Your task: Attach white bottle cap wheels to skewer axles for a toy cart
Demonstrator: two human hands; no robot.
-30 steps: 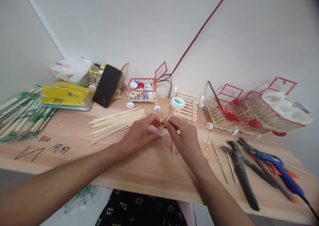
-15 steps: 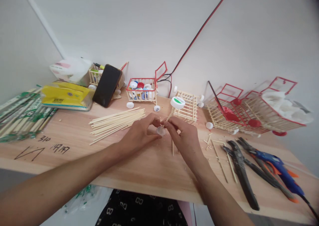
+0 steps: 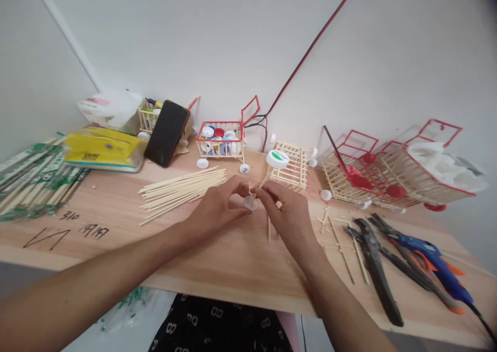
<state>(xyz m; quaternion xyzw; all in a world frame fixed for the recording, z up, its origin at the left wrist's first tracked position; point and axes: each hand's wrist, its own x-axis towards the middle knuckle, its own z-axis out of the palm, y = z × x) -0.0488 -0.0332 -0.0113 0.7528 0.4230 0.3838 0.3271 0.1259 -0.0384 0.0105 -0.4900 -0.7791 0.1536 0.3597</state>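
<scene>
My left hand (image 3: 223,204) is curled at the middle of the table, its fingers around a small translucent cap (image 3: 250,203). Against it, my right hand (image 3: 285,202) pinches a thin wooden stick piece, partly hidden by the fingers. A round white cap with a green mark (image 3: 277,159) stands just above my right hand, at the upper end of a stick. Behind it lies a small stick frame (image 3: 293,165) with white cap wheels. Thin sticks show below my right hand.
Loose sticks (image 3: 182,191) lie left of my hands. A phone (image 3: 166,133) leans on a stick cart behind them. A cap-filled cart (image 3: 220,142) stands at the back. Pliers (image 3: 378,269), a blue glue gun (image 3: 435,261) and more carts (image 3: 349,181) are at the right.
</scene>
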